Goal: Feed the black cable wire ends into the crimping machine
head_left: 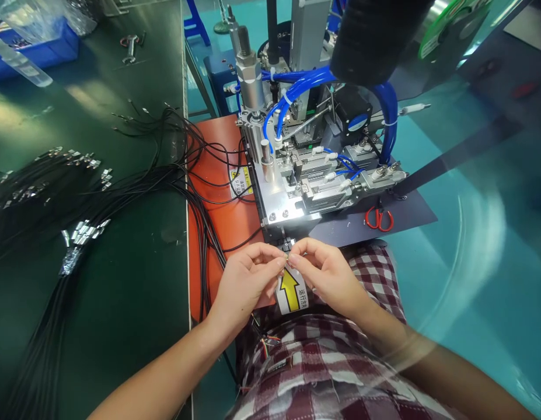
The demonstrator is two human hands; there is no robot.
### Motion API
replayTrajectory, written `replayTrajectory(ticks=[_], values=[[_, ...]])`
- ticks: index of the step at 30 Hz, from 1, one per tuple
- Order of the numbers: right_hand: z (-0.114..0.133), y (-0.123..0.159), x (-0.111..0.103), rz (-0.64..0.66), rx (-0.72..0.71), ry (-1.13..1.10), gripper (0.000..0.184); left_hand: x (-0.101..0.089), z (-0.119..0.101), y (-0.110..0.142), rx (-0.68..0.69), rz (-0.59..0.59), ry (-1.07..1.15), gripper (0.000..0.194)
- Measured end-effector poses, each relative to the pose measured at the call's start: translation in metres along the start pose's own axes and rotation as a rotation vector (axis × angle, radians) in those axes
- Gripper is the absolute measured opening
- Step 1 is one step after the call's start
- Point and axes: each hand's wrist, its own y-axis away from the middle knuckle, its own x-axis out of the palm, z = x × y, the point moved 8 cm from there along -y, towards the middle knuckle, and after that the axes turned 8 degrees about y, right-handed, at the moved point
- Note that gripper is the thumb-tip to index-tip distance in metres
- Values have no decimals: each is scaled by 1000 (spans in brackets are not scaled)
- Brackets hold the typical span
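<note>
Both hands meet in front of the metal machine [296,175], fingertips almost touching. My left hand [250,277] is closed in a pinch, thumb against forefinger, on something too small to name. My right hand [327,271] pinches at the same tiny spot, and what it grips is also hidden. Just beneath them is a white label with a yellow arrow [290,289]. Below my left wrist, thin coloured wires [265,343] stick out of a dark cable end near the checked clothing. Black cables [204,233] run past the left hand over an orange surface [244,224].
A dark green table [134,309] on the left carries bundles of black cables with metal connectors [84,233], a wrench [130,49] and a blue bin [55,49]. Red-handled scissors [379,220] lie right of the machine. Blue air hoses [314,79] arch over it.
</note>
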Motion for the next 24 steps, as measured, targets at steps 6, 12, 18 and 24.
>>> replayTrajectory(ticks=[6,12,18,24], values=[[-9,-4,0,74,92,-94,15,7,-9,-1,109,67,-14,15],[-8,-6,-10,54,58,-5,14,8,-22,-2,298,-18,-253,9],[-14,-10,-15,51,72,-20,15,22,-44,9,751,-35,-728,9],[-26,-21,-22,43,90,24,18,28,-43,4,884,46,-953,14]])
